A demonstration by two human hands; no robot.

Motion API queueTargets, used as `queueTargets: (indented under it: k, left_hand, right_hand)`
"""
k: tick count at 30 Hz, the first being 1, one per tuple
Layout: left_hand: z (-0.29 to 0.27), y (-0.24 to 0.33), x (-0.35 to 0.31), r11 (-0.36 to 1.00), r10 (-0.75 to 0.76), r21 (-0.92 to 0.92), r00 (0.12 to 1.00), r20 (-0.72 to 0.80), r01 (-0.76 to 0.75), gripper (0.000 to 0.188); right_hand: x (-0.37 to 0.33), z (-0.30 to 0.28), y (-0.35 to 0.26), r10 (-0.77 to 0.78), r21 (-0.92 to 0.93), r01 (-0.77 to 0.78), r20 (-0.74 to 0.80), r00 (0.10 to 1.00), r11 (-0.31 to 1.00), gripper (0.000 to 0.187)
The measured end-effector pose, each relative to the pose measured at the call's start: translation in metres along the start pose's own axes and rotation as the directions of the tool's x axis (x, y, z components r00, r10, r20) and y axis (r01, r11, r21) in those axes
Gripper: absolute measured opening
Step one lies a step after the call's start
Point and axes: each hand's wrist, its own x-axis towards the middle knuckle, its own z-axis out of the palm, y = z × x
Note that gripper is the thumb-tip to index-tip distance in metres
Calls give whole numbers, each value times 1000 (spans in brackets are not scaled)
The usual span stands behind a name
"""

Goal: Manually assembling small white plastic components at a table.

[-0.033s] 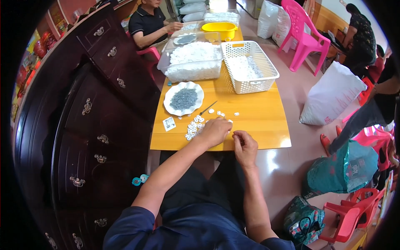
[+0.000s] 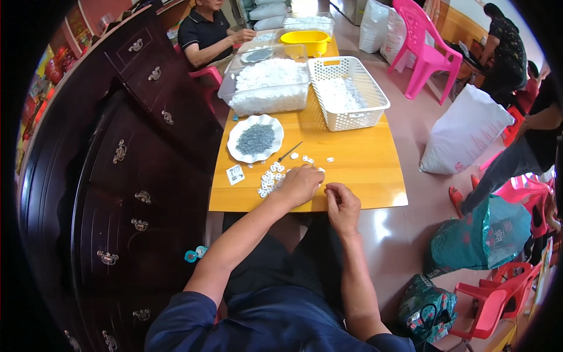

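Note:
My left hand (image 2: 301, 185) bends over the near part of the wooden table (image 2: 366, 185), its fingers curled down and partly hidden. A small white piece shows beside its fingertips. Close by on the right, my right hand (image 2: 344, 203) pinches thumb against fingers at the table's front edge. What either hand holds is too small or hidden to make out. Several small white two-holed pieces (image 2: 271, 176) lie heaped left of my left hand, with a few more beyond it. A thin dark pointed rod (image 2: 290, 151) lies past them. A scalloped white plate (image 2: 234, 141) holds many tiny grey pin-like pieces (image 2: 255, 139).
A clear bin (image 2: 267, 104) of white pieces and a white perforated basket (image 2: 358, 121) stand farther back, before a yellow tub (image 2: 305, 39). Another person (image 2: 202, 32) sits at far left. Dark drawers (image 2: 123, 193) flank the left; sacks (image 2: 463, 132) and a pink chair (image 2: 427, 56) stand right.

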Motion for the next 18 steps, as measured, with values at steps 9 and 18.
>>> queueTargets:
  k: [9, 18]
  left_hand:
    - [11, 13, -16, 987, 134, 101, 989, -65, -127, 3]
    - [-8, 45, -59, 996, 83, 51, 992, -92, -78, 36]
  right_hand:
    - [3, -4, 0, -42, -28, 40, -50, 998, 999, 9]
    - [4, -7, -1, 11, 12, -10, -111, 994, 1000, 10]
